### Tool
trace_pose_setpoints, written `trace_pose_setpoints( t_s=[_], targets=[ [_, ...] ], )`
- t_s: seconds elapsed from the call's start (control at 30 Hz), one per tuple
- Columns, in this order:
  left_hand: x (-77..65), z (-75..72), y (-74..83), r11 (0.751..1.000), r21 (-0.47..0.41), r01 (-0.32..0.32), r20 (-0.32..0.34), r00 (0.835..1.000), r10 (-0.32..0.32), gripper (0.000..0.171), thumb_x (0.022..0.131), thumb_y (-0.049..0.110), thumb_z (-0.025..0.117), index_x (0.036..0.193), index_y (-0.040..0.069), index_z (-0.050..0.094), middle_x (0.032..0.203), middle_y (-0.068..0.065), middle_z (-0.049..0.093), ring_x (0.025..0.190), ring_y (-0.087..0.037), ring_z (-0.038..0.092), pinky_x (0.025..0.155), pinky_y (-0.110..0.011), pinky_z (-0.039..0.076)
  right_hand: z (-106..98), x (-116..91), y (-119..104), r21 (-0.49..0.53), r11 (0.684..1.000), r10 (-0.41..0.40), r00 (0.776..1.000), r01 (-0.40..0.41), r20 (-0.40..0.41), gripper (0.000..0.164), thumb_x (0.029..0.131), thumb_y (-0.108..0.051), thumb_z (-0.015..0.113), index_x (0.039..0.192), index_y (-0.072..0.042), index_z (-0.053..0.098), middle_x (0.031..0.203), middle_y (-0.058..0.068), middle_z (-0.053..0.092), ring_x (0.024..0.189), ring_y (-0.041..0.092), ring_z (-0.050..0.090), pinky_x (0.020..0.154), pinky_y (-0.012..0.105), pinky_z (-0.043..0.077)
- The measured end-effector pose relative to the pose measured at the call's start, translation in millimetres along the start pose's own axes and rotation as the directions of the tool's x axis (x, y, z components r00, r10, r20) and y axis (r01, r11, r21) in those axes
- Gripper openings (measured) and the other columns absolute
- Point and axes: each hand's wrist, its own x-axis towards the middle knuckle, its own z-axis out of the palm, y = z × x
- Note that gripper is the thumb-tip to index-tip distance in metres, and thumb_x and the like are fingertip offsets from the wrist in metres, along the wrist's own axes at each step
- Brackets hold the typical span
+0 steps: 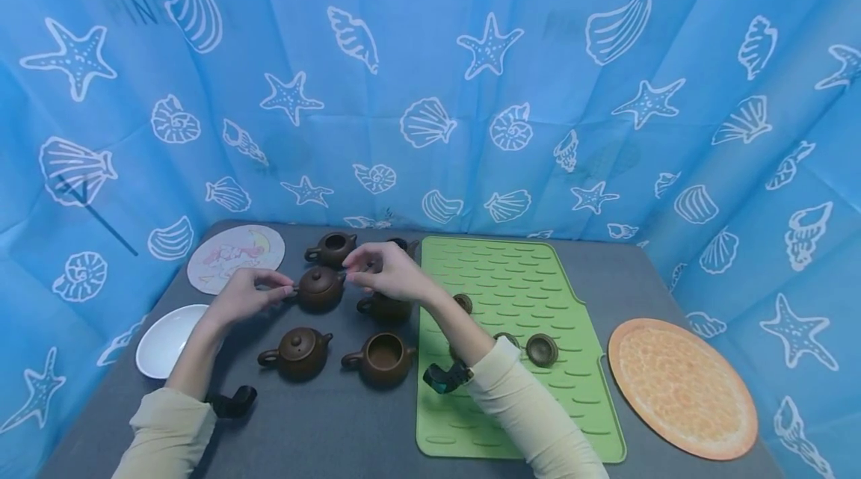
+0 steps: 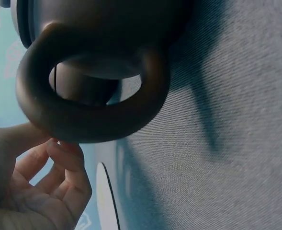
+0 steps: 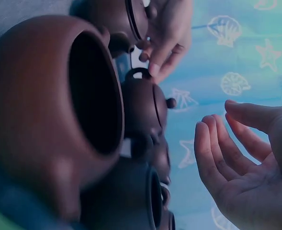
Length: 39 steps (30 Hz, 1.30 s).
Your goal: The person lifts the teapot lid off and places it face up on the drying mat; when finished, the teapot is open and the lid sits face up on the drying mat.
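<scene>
My left hand (image 1: pixel 244 298) pinches the handle of a dark brown lidded teapot (image 1: pixel 319 289), which stands among the other pots. In the right wrist view, the fingertips meet this teapot's (image 3: pixel 143 108) handle. In the left wrist view, a nearer teapot's handle (image 2: pixel 93 122) covers the left fingertips. Beside the spout, my right hand (image 1: pixel 390 270) is loosely bent with nothing between thumb and fingers. A second lidded teapot (image 1: pixel 297 353) sits closer to me. Next to it is a lidless teapot (image 1: pixel 386 359), and another lidless teapot (image 1: pixel 385 308) is partly under my right hand.
Another lidless teapot (image 1: pixel 335 248) stands at the back, beside one mostly hidden by my right hand. A green mat (image 1: pixel 511 419) carries several small lids (image 1: pixel 541 350). White bowl (image 1: pixel 164 341) and printed disc (image 1: pixel 235 258) lie left; an orange round mat (image 1: pixel 682 389) lies right.
</scene>
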Motion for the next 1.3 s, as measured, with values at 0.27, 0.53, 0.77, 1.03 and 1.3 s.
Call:
trace_pose_setpoints(
  t_s=[0.27,0.53,0.77,1.03,1.3],
  targets=[
    [-1.7,5.2,-5.1,1.0,-0.014,-0.014,-0.039,0.999,0.014,0.029,0.109,0.021,0.068,0.127,-0.001,0.075,0.12,-0.024,0.076,0.094,-0.027,0.073,0.075,-0.032,0.059,29.6,35.3,1.5,0.046,0.995,0.093,0.995,-0.094,0.018,0.022,0.105,-0.007,0.071,0.125,0.001,0.073,0.109,0.017,0.075,0.092,0.022,0.074,0.088,0.047,0.067],
    [-3.5,6.7,-4.7,1.0,-0.004,-0.014,-0.059,0.998,0.013,0.029,0.108,0.02,0.068,0.126,-0.002,0.075,0.121,-0.026,0.076,0.093,-0.027,0.074,0.075,-0.031,0.059,48.6,55.6,6.6,0.022,0.982,0.187,0.982,-0.187,-0.004,0.022,0.105,-0.01,0.071,0.124,0.001,0.073,0.096,0.013,0.073,0.075,0.014,0.07,0.072,0.031,0.066],
    [-4.7,10.2,-4.3,0.999,-0.034,0.003,-0.066,0.998,-0.005,0.03,0.109,0.021,0.066,0.127,-0.002,0.074,0.12,-0.025,0.076,0.097,-0.027,0.074,0.074,-0.03,0.059,56.6,59.1,8.0,-0.038,0.967,0.249,0.967,-0.251,-0.056,0.013,0.105,-0.011,0.071,0.117,-0.005,0.075,0.082,0.002,0.066,0.068,0.011,0.067,0.063,0.023,0.062],
    [-5.1,12.8,-3.1,0.999,-0.049,0.008,-0.074,0.997,-0.012,0.031,0.109,0.021,0.066,0.127,-0.003,0.074,0.12,-0.026,0.077,0.098,-0.028,0.075,0.074,-0.028,0.059,50.9,53.7,7.7,0.013,0.981,0.196,0.977,-0.196,-0.085,0.014,0.107,-0.01,0.068,0.117,-0.003,0.073,0.086,0.003,0.067,0.069,0.011,0.066,0.064,0.025,0.063],
    [-5.3,15.0,-3.0,0.999,-0.036,0.038,-0.09,0.995,-0.041,0.03,0.109,0.022,0.067,0.128,0.0,0.075,0.124,-0.024,0.076,0.1,-0.027,0.075,0.08,-0.033,0.063,36.1,31.5,2.7,0.045,0.99,0.139,0.987,-0.136,-0.079,0.014,0.106,-0.013,0.07,0.117,-0.004,0.074,0.095,0.005,0.068,0.069,0.012,0.068,0.072,0.041,0.067]
  ],
)
